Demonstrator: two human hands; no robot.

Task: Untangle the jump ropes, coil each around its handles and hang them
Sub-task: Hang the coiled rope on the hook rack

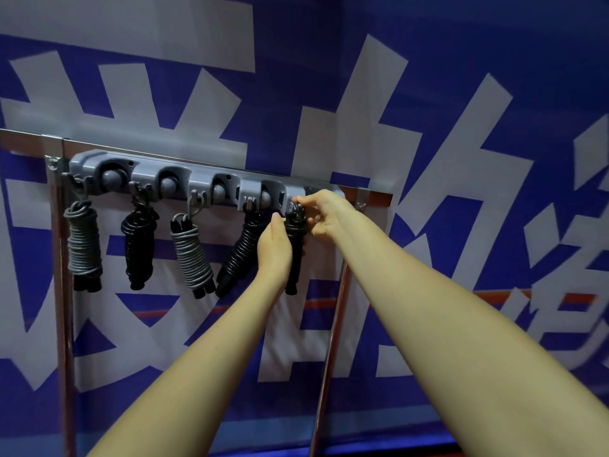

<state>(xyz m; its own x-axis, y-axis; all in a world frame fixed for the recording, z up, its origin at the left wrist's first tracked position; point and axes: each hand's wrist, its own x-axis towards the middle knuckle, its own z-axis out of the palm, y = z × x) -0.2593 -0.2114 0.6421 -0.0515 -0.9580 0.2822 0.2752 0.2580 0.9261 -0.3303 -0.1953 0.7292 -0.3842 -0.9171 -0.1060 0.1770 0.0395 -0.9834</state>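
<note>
A grey hook rack (148,174) is fixed to a metal frame. Several coiled jump ropes hang from its hooks: a grey one (82,245) at the far left, a black one (138,245), a grey one (191,253) and a tilted black one (239,253). At the rightmost hook a black coiled rope (295,255) hangs upright. My left hand (275,247) grips its coil from the left. My right hand (321,211) pinches its top loop at the hook. Whether the loop sits on the hook is hidden by my fingers.
The metal frame has a top bar (29,140) and two upright legs (64,324), (329,341). Behind it hangs a blue banner with large white characters (428,159).
</note>
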